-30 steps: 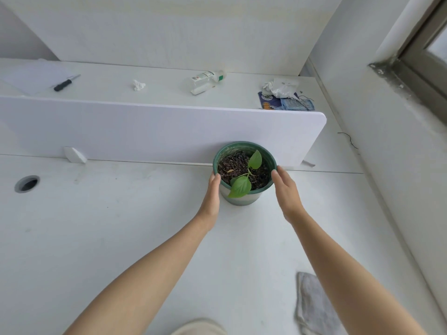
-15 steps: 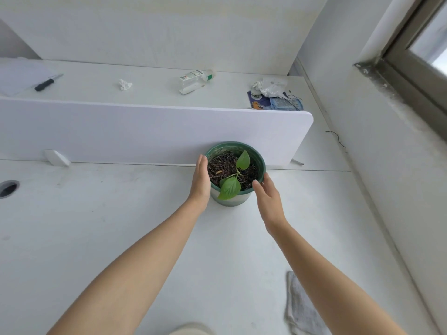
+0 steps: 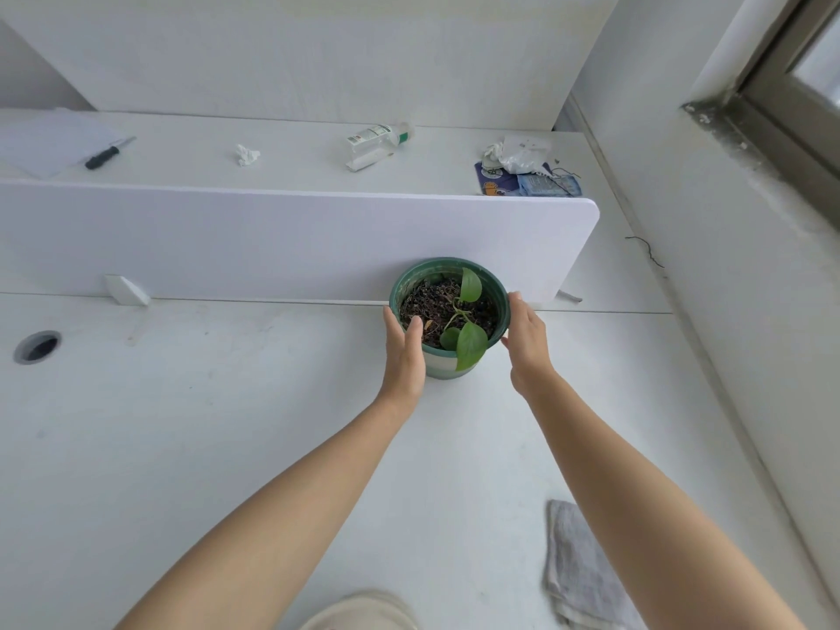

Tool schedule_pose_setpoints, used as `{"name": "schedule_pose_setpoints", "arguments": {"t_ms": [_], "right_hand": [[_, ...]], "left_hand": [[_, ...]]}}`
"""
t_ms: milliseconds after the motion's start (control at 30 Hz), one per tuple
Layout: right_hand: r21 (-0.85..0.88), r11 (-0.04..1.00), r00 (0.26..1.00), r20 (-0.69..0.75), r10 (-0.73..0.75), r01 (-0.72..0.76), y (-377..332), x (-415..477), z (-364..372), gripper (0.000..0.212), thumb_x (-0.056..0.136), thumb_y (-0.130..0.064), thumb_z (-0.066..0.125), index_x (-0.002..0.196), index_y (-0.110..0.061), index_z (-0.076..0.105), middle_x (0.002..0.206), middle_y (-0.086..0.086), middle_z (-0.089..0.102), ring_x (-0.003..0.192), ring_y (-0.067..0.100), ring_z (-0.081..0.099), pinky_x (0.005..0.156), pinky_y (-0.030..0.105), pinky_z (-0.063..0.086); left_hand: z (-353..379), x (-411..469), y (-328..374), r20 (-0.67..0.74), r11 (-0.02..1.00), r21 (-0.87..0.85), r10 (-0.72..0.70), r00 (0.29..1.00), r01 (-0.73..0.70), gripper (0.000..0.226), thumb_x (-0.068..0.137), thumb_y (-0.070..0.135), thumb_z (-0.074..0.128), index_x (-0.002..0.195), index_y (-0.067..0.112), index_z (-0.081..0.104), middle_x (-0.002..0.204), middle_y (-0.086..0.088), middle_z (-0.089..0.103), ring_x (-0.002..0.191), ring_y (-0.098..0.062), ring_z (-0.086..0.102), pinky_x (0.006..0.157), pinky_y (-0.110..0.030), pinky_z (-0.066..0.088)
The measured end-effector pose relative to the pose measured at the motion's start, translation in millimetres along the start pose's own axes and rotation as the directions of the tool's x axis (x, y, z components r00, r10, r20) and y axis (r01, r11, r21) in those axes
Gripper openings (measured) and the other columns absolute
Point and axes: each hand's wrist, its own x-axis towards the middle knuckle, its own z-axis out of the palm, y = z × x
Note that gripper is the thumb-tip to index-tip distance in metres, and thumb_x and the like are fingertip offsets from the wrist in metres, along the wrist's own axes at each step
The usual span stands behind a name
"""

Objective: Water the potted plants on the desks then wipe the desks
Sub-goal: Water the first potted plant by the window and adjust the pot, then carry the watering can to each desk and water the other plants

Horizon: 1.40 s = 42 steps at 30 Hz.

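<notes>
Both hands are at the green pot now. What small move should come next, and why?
Probably lift the pot slightly off the desk: the left hand and right hand hold its sides, and it stands next to the divider.

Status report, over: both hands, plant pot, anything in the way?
Left hand grips pot rim, thumb inside. Right hand cups opposite side. Pot upright on desk, by divider. Nothing blocking; cloth lies aside.
</notes>
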Motion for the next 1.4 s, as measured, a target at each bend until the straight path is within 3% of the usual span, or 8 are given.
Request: {"name": "schedule_pose_setpoints", "arguments": {"t_ms": [267,367,467,633,867,1167,1267,1400], "right_hand": [[-0.027,0.999,0.999,-0.015,-0.032,0.032,8,-29,-10,0.05,0.097,-0.04,0.03,0.144,-0.025,0.024,0.153,-0.003,0.028,0.139,0.018,0.028,0.117,0.042,0.022],[-0.048,0.997,0.998,-0.007,-0.066,0.066,12,-65,-12,0.044,0.097,-0.033,0.035,0.139,-0.021,0.037,0.144,0.0,0.042,0.133,0.018,0.038,0.113,0.041,0.029],[-0.125,0.989,0.997,0.035,-0.073,0.077,17,-106,-21,0.028,0.095,-0.024,0.042,0.117,-0.015,0.057,0.124,0.007,0.059,0.118,0.02,0.051,0.103,0.036,0.039],[-0.21,0.971,0.986,0.138,-0.089,0.117,20,-175,-41,0.019,0.091,-0.015,0.049,0.079,-0.017,0.063,0.082,0.002,0.067,0.084,0.02,0.062,0.073,0.024,0.045],[-0.25,0.959,0.981,0.171,-0.093,0.134,43,-244,-60,0.02,0.091,-0.012,0.05,0.078,-0.015,0.065,0.079,0.004,0.069,0.08,0.019,0.064,0.075,0.027,0.045],[-0.342,0.932,0.98,0.187,-0.062,0.124,93,-291,-57,0.015,0.091,-0.019,0.052,0.083,-0.021,0.066,0.089,-0.005,0.069,0.092,0.01,0.061,0.075,0.015,0.041],[-0.364,0.925,0.981,0.191,-0.044,0.113,101,-301,-51,0.016,0.091,-0.021,0.053,0.083,-0.021,0.067,0.091,-0.005,0.069,0.09,0.008,0.059,0.074,0.013,0.04],[-0.365,0.925,0.977,0.213,-0.029,0.107,113,-310,-44,0.017,0.091,-0.022,0.053,0.082,-0.022,0.067,0.091,-0.004,0.07,0.091,0.01,0.061,0.076,0.017,0.043]], "left_hand": [[-25,-12,9,-0.042,0.994,0.072,-0.074,0.996,0.076,0.057,0.099,0.038,0.023,0.149,0.017,0.005,0.159,0.002,0.006,0.146,-0.013,0.006,0.117,-0.032,0.008],[-43,-33,14,-0.068,0.995,0.048,-0.086,0.994,0.089,0.052,0.098,0.033,0.032,0.146,0.015,0.022,0.153,-0.004,0.029,0.14,-0.019,0.029,0.116,-0.038,0.021],[-64,-73,27,-0.096,0.999,-0.023,-0.042,0.994,0.04,0.027,0.097,0.021,0.039,0.12,0.013,0.051,0.122,-0.009,0.056,0.114,-0.024,0.054,0.098,-0.034,0.039],[-103,-144,41,-0.199,0.989,-0.096,0.088,0.976,-0.109,0.022,0.095,0.013,0.041,0.09,0.018,0.062,0.091,-0.003,0.066,0.087,-0.02,0.062,0.078,-0.029,0.044],[-154,-234,13,-0.327,0.97,-0.151,0.135,0.935,-0.192,0.031,0.094,0.009,0.037,0.083,0.015,0.066,0.073,0.005,0.073,0.072,-0.009,0.068,0.072,-0.024,0.049],[-203,-291,-53,-0.555,0.961,-0.23,0.001,0.832,-0.155,0.032,0.094,0.013,0.036,0.077,0.013,0.062,0.08,-0.011,0.065,0.059,-0.005,0.065,0.065,-0.02,0.048],[-210,-288,-65,-0.591,0.966,-0.231,-0.043,0.805,-0.118,0.026,0.093,0.01,0.035,0.085,0.01,0.06,0.09,-0.016,0.06,0.078,-0.027,0.059,0.069,-0.027,0.043],[-211,-274,-76,-0.518,0.971,-0.237,-0.11,0.848,-0.019,0.029,0.096,0.013,0.037,0.12,0.006,0.052,0.109,-0.01,0.055,0.1,-0.025,0.051,0.084,-0.036,0.041]]}}
